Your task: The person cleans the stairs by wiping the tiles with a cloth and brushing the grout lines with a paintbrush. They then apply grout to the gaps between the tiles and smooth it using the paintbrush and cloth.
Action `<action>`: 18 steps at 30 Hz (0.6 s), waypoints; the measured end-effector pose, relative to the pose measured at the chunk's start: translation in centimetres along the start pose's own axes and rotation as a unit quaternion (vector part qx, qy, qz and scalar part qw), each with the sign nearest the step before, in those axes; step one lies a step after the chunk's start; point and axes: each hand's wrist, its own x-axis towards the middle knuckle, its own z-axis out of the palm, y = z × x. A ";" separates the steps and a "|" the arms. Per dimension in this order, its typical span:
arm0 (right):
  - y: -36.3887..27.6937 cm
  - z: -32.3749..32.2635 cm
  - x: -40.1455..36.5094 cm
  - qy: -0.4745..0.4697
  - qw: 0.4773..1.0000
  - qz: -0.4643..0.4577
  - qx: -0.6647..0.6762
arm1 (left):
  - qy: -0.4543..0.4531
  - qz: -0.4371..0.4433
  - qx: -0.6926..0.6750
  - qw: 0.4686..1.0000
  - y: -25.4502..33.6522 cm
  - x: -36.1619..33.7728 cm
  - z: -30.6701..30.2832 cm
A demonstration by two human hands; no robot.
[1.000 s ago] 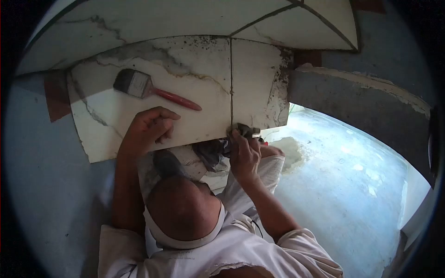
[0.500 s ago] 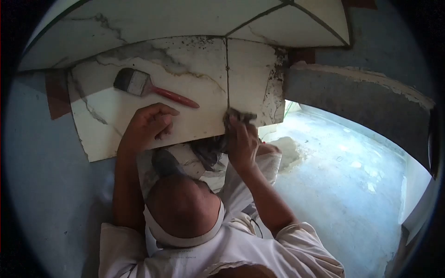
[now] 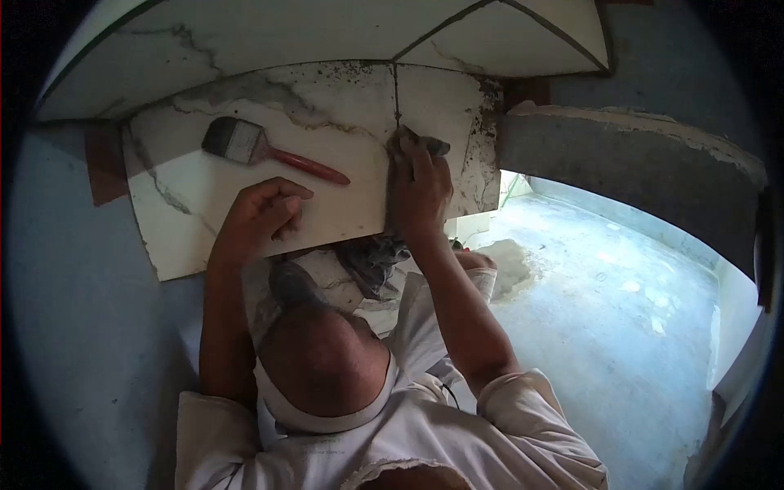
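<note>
My right hand [image 3: 421, 188] presses a dark, dirty cloth [image 3: 428, 144] onto the marbled tile slab [image 3: 327, 214], over the dark joint between two tiles. My left hand [image 3: 263, 217] rests near the slab's front edge with its fingers curled; whether anything is inside them is hard to see. Beyond it lies a paintbrush [image 3: 306, 167] with a red handle and dark bristles, its handle end pointing toward my right hand. No hand touches the brush.
A riser of marbled tiles [image 3: 310, 37] stands behind the slab. Dark crumpled material [image 3: 371, 263] hangs below the front edge, by my knees. On the right are a grey ledge [image 3: 621, 159] and a pale, bright floor [image 3: 596, 286] lower down.
My right hand has moved with the cloth away from the slab's front edge, along the joint toward the riser. My left hand and the brush have stayed nearly in place.
</note>
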 end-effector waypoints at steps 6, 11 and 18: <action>1.7 0.2 -6.5 0.024 0.999 -0.046 0.015 | 0.003 0.003 0.006 1.000 0.6 0.0 -0.2; -0.5 1.3 3.3 0.003 0.998 0.068 0.018 | -0.008 0.015 -0.015 1.000 -0.3 0.0 -0.2; 1.1 -5.2 -10.3 -0.111 0.981 0.107 0.115 | -0.010 0.018 -0.019 1.000 0.0 0.0 -0.4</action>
